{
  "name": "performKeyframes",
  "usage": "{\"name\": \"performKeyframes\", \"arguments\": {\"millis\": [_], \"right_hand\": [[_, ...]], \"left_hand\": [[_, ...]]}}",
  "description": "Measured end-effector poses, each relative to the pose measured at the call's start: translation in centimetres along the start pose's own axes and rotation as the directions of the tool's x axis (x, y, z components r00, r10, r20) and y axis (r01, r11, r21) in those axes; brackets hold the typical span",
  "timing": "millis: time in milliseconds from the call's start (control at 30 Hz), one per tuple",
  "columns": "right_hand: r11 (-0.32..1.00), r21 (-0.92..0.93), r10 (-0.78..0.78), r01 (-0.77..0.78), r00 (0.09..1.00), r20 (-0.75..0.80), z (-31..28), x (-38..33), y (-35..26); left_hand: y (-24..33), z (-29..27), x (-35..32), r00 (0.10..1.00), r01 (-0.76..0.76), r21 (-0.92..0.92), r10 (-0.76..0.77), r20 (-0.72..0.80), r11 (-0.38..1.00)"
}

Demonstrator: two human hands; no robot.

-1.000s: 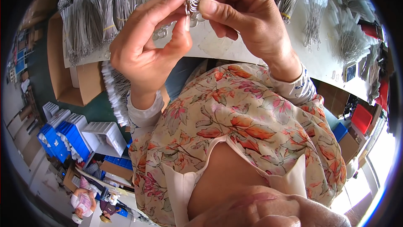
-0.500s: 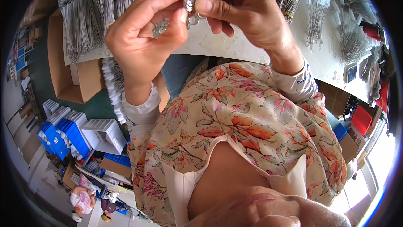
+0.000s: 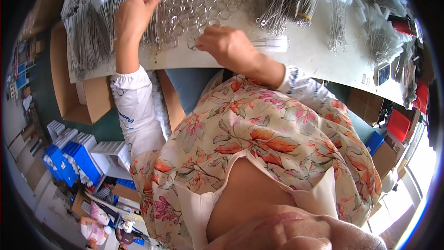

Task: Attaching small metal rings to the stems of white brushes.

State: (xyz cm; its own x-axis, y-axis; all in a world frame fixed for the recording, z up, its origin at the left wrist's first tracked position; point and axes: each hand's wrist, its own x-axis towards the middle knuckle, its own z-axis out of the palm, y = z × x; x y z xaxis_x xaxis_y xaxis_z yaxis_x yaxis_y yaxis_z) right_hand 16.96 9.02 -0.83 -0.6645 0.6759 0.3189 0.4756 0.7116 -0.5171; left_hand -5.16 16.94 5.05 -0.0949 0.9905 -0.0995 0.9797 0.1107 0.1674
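2 hands are at work, and they are well apart. Your left hand (image 3: 133, 15) reaches far up the white table (image 3: 305, 53) and curls its fingers into a bunch of thin wire pieces (image 3: 95, 37). You cannot tell from here if it is pinching 1 piece or only touching the bunch, because the fingers hide the tips. Your right hand (image 3: 225, 44) rests nearer to you, at the edge of the pile of metal rings (image 3: 199, 0). Its fingers are bent down over the rings, and 1 ring (image 3: 213, 22) lies just above the knuckles. It is not clear if that hand holds a ring.

The rings are heaped in the middle, between the 2 hands, so either hand can get to them without a long stretch. They look small, round, thin and shiny silver, and many overlap in a loose tangle. The wire pieces lie in rows with white ends, fanned out on the left. More wire bundles (image 3: 282, 0) lie on the right, 1 tied with a yellow band. Cardboard boxes (image 3: 78, 97) stand under the table, and blue bins (image 3: 74, 157) sit on the floor.
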Motion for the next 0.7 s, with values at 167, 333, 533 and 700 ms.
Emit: {"name": "performKeyframes", "arguments": {"millis": [167,333,533,700], "right_hand": [[0.961,-0.250,-0.180,0.119,0.954,-0.240,-3.8,1.3,4.8],[0.743,-0.405,0.474,-0.533,0.846,-0.243,-10.2,3.6,9.5],[0.703,-0.377,0.577,-0.603,0.794,-0.192,-11.0,3.0,10.6],[0.804,0.200,0.591,-0.561,0.710,-0.383,-11.9,1.0,11.3]], "left_hand": [[-2.8,3.2,1.4,0.999,-0.033,-0.123,0.033,-0.003,0.992],[-3.7,3.1,-0.1,0.987,-0.085,-0.219,0.052,-0.154,0.972],[-1.5,0.2,-2.6,0.997,-0.077,-0.575,0.065,-0.041,0.815],[-5.5,-5.1,-3.6,0.976,0.051,-0.786,-0.199,-0.092,0.617]]}}
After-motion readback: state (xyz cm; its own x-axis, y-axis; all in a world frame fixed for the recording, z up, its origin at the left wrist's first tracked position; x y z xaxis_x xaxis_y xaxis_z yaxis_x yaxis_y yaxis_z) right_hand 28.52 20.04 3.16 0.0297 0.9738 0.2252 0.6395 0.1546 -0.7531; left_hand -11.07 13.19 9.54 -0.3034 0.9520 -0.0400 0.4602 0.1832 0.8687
